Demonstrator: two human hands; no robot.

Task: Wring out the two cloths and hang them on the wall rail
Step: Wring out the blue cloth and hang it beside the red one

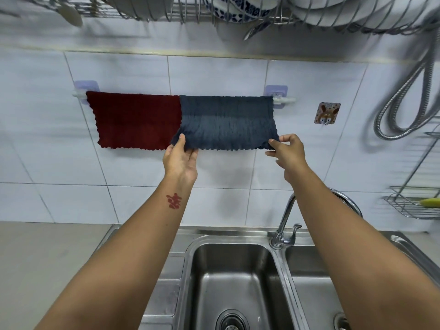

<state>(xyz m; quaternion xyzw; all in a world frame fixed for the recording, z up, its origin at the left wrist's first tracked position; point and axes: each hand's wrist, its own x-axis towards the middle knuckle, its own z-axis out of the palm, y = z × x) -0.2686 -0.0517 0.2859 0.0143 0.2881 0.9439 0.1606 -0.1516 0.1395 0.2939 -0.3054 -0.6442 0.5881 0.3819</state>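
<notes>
A white wall rail [284, 100] runs across the tiled wall on two lilac stick-on mounts. A dark red cloth [133, 120] hangs flat over its left half. Beside it, edges touching, a grey-blue cloth [226, 120] is draped over the right half. My left hand [179, 158] pinches the grey-blue cloth's lower left corner. My right hand [288, 151] pinches its lower right corner, so the bottom hem is held out from the wall.
A steel double sink [190, 258] lies below, with a curved tap [285, 217] under my right forearm. A wire dish rack [214, 10] with plates and bowls hangs overhead. A metal shower hose [404, 96], a small picture hook [327, 113] and wire corner shelves [414, 206] are at right.
</notes>
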